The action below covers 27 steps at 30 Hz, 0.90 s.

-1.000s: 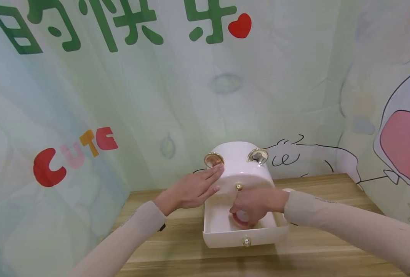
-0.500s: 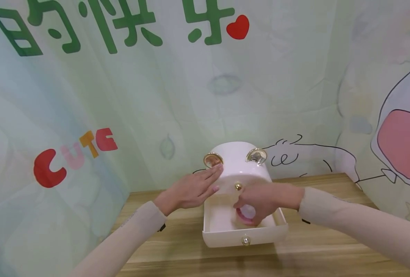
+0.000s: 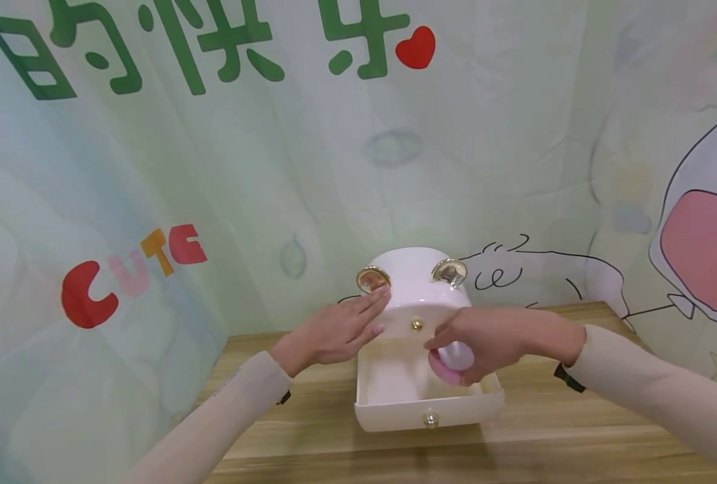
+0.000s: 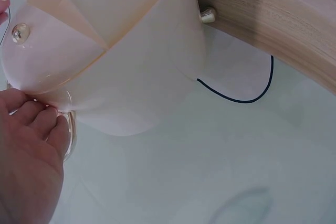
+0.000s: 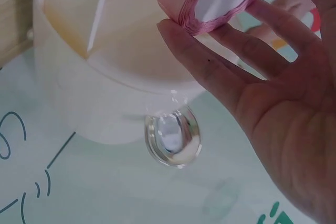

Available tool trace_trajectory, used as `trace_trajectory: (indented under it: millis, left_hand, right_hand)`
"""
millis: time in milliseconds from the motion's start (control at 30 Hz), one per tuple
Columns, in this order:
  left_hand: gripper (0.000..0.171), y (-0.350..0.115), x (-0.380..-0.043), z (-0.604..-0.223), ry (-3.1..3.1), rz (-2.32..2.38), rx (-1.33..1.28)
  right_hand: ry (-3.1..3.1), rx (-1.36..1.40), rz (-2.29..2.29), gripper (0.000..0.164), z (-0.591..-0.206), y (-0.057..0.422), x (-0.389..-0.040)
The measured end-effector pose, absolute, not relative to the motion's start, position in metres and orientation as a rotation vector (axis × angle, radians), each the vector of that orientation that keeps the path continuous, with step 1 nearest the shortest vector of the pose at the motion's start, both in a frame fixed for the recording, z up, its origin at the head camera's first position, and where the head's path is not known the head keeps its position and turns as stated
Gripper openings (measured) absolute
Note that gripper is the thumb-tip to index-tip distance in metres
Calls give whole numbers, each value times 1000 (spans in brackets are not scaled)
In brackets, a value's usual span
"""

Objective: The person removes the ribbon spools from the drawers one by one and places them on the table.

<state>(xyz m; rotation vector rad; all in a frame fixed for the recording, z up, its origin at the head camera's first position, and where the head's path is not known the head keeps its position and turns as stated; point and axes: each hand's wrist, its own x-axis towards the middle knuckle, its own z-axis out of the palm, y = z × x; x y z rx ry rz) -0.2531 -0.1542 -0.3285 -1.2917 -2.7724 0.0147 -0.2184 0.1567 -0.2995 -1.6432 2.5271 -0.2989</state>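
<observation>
A white storage box with two gold-rimmed ears stands on the table, its lower drawer pulled out toward me. My right hand pinches a round pink roll with a white face, tilted over the right half of the drawer. The right wrist view shows the layered, wavy edge of this pink roll between fingers and thumb. My left hand rests with extended fingers against the box's upper left side, beside the left ear. In the left wrist view those fingertips touch the box's rim.
Under the box lies a wood-grain table. A printed cloth backdrop hangs close behind and along both sides. Gold knobs stick out from the upper front and the drawer front.
My right hand has lifted the pink roll and shifted it to the right above the drawer, tilting it further. My left hand and the box have kept their places.
</observation>
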Motion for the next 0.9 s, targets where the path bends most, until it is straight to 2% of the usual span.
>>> trace_trajectory:
  millis: [300,567,900]
  left_hand:
    - [65,-155,-255,-331,-2765,-2,-1302]
    - [65,-153,-257,-331,-2747,1,-1311]
    - [65,-154,-257,-333,-2751,-25,-1311]
  right_hand:
    - [2617,-1588,-307,54,-287,178,-198]
    - [2717,-1483,-382,54,-276,206,-195]
    - [2895,-1412,-374,54,-291,232,-196]
